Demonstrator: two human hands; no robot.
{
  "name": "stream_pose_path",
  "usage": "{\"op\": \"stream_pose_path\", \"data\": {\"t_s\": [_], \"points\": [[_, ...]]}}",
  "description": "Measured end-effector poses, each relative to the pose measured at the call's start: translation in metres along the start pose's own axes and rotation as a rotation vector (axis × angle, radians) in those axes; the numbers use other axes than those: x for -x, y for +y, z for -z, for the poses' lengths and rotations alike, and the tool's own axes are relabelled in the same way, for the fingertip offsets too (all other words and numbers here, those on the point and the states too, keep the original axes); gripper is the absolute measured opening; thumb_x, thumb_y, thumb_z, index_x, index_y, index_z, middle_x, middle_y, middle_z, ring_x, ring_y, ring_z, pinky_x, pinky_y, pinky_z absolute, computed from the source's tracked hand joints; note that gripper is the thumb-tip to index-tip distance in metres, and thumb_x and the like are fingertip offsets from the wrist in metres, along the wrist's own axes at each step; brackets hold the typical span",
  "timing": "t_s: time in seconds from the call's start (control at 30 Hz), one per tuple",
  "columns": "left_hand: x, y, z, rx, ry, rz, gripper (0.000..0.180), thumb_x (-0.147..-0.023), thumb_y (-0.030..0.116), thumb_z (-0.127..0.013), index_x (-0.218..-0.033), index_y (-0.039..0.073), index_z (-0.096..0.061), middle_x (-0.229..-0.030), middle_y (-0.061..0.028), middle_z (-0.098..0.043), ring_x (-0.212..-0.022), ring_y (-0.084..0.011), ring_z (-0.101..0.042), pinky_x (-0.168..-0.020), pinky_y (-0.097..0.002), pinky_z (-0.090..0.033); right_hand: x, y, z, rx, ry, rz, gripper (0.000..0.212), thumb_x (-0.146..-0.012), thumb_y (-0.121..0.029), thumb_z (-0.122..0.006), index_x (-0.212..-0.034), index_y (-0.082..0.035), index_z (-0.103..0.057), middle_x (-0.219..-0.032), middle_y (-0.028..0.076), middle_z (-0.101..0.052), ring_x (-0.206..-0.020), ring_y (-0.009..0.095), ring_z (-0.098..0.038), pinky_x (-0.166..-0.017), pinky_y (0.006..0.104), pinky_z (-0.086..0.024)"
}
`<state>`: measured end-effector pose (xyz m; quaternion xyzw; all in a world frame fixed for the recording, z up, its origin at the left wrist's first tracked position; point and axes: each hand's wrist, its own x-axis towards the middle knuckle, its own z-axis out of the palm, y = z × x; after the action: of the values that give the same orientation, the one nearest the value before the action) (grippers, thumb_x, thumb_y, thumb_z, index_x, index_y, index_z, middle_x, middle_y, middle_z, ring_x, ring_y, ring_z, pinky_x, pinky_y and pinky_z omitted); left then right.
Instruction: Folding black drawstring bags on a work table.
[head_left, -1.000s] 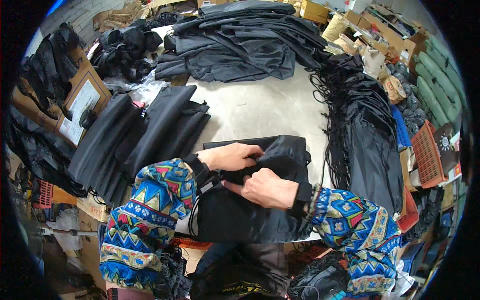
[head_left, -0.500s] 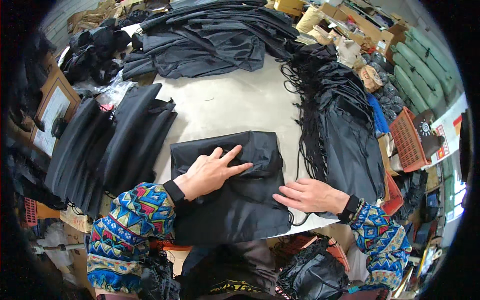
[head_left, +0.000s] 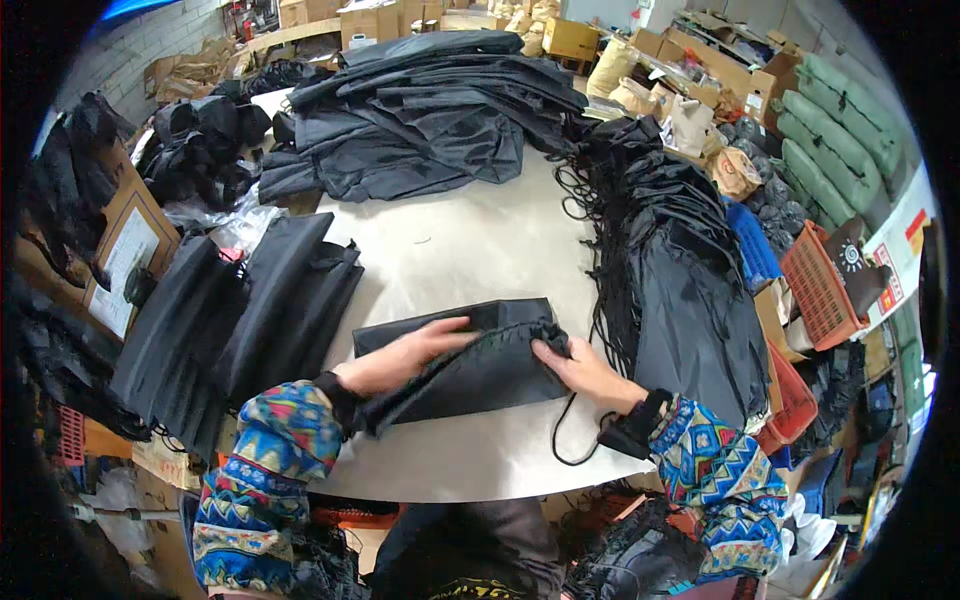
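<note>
A black fabric drawstring bag (head_left: 480, 385) lies half folded on the pale table in front of me, its near part lifted and turned over the far part. My right hand (head_left: 592, 376) pinches the gathered corner at the bag's right end, thumb on top. From that corner a black cord (head_left: 556, 440) hangs in a loop onto the table. My left hand (head_left: 402, 358), slightly blurred, rests on the bag's left part behind the raised edge. Its fingers stretch out toward the right, and nothing shows in its grasp.
Black fabric pieces (head_left: 420, 140) are heaped at the table's (head_left: 450, 235) far side. Stacked bags with trailing cords (head_left: 690, 270) line the right, and folded black pieces (head_left: 240, 320) stand at the left. An orange basket (head_left: 820, 285) sits beyond the right edge.
The bag's near part has come up and folded away from me. My right hand has moved from beside the bag onto its corner. The left hand has shifted slightly toward me.
</note>
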<state>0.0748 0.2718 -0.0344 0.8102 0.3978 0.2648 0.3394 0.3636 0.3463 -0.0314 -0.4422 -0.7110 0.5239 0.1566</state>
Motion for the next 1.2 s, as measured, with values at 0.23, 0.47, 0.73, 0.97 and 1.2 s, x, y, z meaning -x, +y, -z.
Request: {"op": "stream_pose_path", "data": {"t_s": [0.23, 0.47, 0.73, 0.97, 1.2], "points": [[0.069, 0.025, 0.015, 1.589, 0.508, 0.407, 0.07, -0.097, 0.056, -0.039, -0.122, -0.007, -0.057, -0.122, -0.0154, -0.062, -0.116, -0.0261, -0.057, -0.105, -0.0375, -0.04, -0.027, 0.005, 0.0, -0.042, 0.089, -0.062, 0.048, -0.094, -0.041, -0.058, -0.103, 0.006, -0.062, -0.09, 0.007, -0.065, -0.083, 0.014, -0.058, -0.073, 0.0319, -0.047], [0.064, -0.003, -0.02, -0.09, 0.653, 0.791, 0.027, -0.09, 0.019, -0.057, -0.102, -0.004, -0.061, -0.095, -0.0278, -0.064, -0.091, -0.0467, -0.06, -0.077, -0.0475, -0.047, -0.056, 0.014, -0.014, 0.197, 0.376, -0.072, 0.042, -0.092, -0.036, -0.058, -0.104, 0.004, -0.062, -0.089, 0.023, -0.067, -0.085, 0.034, -0.066, -0.075, 0.0405, -0.048], [0.015, 0.035, -0.012, -0.877, 0.501, 0.347, 0.036, -0.086, 0.01, -0.055, -0.118, -0.005, -0.052, -0.11, -0.0212, -0.059, -0.11, -0.0369, -0.054, -0.095, -0.0433, -0.043, -0.057, 0.006, -0.014, 0.428, 0.433, -0.013, 0.043, -0.092, -0.037, -0.055, -0.094, 0.006, -0.06, -0.093, 0.03, -0.063, -0.095, 0.046, -0.06, -0.081, 0.0477, -0.046], [-0.021, -0.018, -0.02, -0.669, 0.295, 0.755, 0.039, -0.068, 0.022, -0.075, -0.1, 0.004, -0.063, -0.097, -0.0128, -0.065, -0.1, -0.0277, -0.062, -0.082, -0.0433, -0.05, -0.054, 0.004, -0.019, 0.393, 0.379, 0.007, 0.041, -0.09, -0.035, -0.059, -0.098, 0.006, -0.062, -0.089, 0.026, -0.066, -0.088, 0.037, -0.064, -0.077, 0.0423, -0.047], [0.023, 0.033, 0.007, -0.325, 0.511, 0.482, 0.022, -0.081, 0.015, -0.067, -0.09, -0.003, -0.058, -0.089, -0.0246, -0.063, -0.086, -0.0424, -0.063, -0.075, -0.0457, -0.051, -0.048, -0.026, -0.018, 0.078, 0.48, 0.194, 0.047, -0.089, -0.035, -0.065, -0.117, 0.0, -0.053, -0.103, 0.012, -0.062, -0.093, 0.02, -0.058, -0.084, 0.0334, -0.046]]}}
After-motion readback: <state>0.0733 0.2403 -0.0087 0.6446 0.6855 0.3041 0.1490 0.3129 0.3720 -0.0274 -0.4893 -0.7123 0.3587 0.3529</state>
